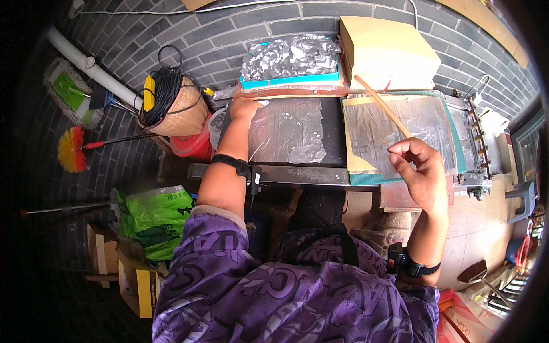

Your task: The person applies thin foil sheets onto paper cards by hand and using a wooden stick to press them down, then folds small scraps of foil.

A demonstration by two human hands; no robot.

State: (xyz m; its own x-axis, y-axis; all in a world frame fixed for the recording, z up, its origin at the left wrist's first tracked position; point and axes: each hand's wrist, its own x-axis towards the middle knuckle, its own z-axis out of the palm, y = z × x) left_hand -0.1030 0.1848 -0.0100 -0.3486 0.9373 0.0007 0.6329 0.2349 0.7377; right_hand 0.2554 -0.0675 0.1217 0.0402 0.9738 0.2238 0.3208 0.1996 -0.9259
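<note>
My left hand (243,110) is curled at the far left corner of a thin, wrinkled metal foil sheet (285,128) on a black board (333,124). A small bright scrap (263,103) shows at its fingertips; whether they pinch it is unclear. In my right hand (418,169), thumb and fingers close around the near end of a slender wooden stick (381,105). The stick slants away to the far left, over a second foil sheet (399,124). That sheet lies on yellowish paper (355,158), with a teal ribbed board (369,178) beneath.
Behind the foil stands a turquoise tray (291,81) heaped with crumpled foil pieces (291,58). To its right is a thick stack of yellowish paper (386,51). A basket (180,111) with coiled black cable (165,94) and a red bucket (188,145) stand left of the bench.
</note>
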